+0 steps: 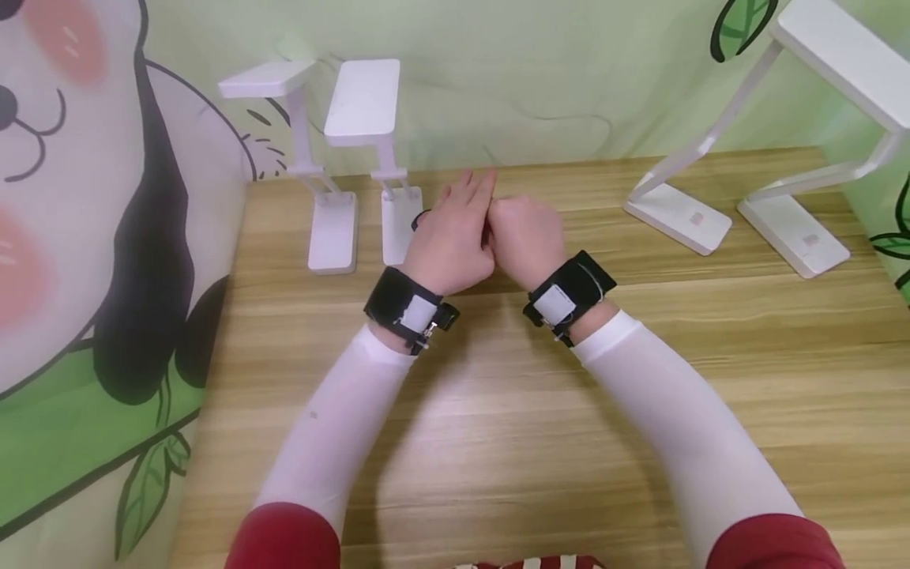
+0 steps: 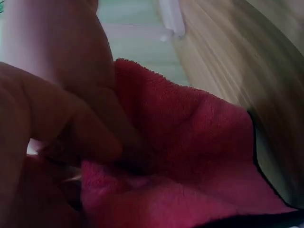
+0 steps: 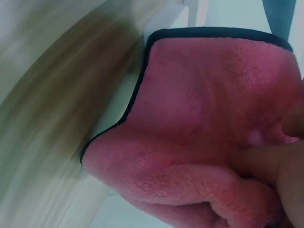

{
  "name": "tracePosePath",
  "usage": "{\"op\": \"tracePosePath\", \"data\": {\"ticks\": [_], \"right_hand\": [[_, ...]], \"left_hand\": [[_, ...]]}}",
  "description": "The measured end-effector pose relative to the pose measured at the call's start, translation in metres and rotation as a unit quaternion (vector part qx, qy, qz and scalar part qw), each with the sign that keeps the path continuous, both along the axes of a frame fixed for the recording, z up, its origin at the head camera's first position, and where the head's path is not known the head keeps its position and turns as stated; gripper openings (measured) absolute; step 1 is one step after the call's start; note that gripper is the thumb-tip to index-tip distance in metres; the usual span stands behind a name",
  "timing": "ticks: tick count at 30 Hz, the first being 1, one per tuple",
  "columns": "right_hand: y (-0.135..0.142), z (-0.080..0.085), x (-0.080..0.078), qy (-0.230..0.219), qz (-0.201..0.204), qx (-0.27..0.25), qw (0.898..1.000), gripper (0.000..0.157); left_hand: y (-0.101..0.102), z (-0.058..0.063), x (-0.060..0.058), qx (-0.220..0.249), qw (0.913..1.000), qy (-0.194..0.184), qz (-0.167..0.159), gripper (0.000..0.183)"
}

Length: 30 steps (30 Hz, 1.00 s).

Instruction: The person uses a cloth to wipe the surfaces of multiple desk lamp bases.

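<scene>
A fluffy pink cloth with black edging hangs folded in front of my hands; the left wrist view shows its red-looking pile (image 2: pixel 190 118), and the right wrist view shows the pink cloth (image 3: pixel 190 95) draped with a fold along its lower side. My left hand (image 1: pixel 455 237) and right hand (image 1: pixel 526 237) meet over the back of the table, side by side. The left hand grips the cloth under its extended fingers. Curled into a fist, the right hand pinches it too. From the head view the hands hide nearly all of the cloth.
Two white desk lamps (image 1: pixel 332 237) (image 1: pixel 401 225) stand on the left of the wooden table (image 1: pixel 498 442), the nearer one right beside my left hand. Two more lamps (image 1: pixel 678 217) (image 1: pixel 792 233) stand at the right. A green wall (image 1: pixel 512 95) closes the back; a panda-printed wall (image 1: pixel 71 276) borders the left.
</scene>
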State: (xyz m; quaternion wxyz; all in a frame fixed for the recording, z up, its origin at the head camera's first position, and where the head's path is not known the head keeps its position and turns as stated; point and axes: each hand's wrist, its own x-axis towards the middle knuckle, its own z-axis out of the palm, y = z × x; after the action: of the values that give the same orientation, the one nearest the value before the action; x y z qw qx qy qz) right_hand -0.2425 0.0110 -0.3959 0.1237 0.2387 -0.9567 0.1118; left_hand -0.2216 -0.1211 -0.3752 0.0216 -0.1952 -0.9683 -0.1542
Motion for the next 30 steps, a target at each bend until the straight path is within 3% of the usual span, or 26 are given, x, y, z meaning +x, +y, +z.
{"op": "tracePosePath", "data": {"ticks": [6,11,21,23,26,28,30], "right_hand": [[-0.001,-0.003,0.003,0.018,-0.008,-0.010,1.000,0.016],[-0.002,0.001,0.006,0.022,0.009,-0.033,0.999,0.014],[0.001,-0.004,0.009,0.027,0.046,-0.056,0.997,0.023],[0.007,-0.003,0.007,-0.017,0.080,-0.061,0.995,0.030],[0.033,0.003,0.001,-0.146,0.126,-0.083,0.978,0.050],[0.065,0.010,-0.004,-0.215,0.117,-0.103,0.964,0.058],[0.104,0.015,-0.008,-0.237,0.068,-0.116,0.962,0.058]], "left_hand": [[0.003,-0.006,-0.007,-0.025,0.9992,0.001,0.033,0.067],[0.000,-0.009,-0.009,-0.024,0.9973,0.008,0.068,0.060],[-0.011,-0.009,-0.016,-0.009,0.9981,-0.008,0.060,0.055],[-0.014,-0.009,-0.015,-0.009,0.9983,-0.007,0.058,0.045],[-0.021,-0.009,-0.014,-0.005,0.9981,-0.008,0.061,0.034],[-0.025,-0.009,-0.013,0.004,0.9979,-0.008,0.065,0.030],[-0.030,-0.010,-0.012,0.014,0.9973,-0.007,0.071,0.030]]}}
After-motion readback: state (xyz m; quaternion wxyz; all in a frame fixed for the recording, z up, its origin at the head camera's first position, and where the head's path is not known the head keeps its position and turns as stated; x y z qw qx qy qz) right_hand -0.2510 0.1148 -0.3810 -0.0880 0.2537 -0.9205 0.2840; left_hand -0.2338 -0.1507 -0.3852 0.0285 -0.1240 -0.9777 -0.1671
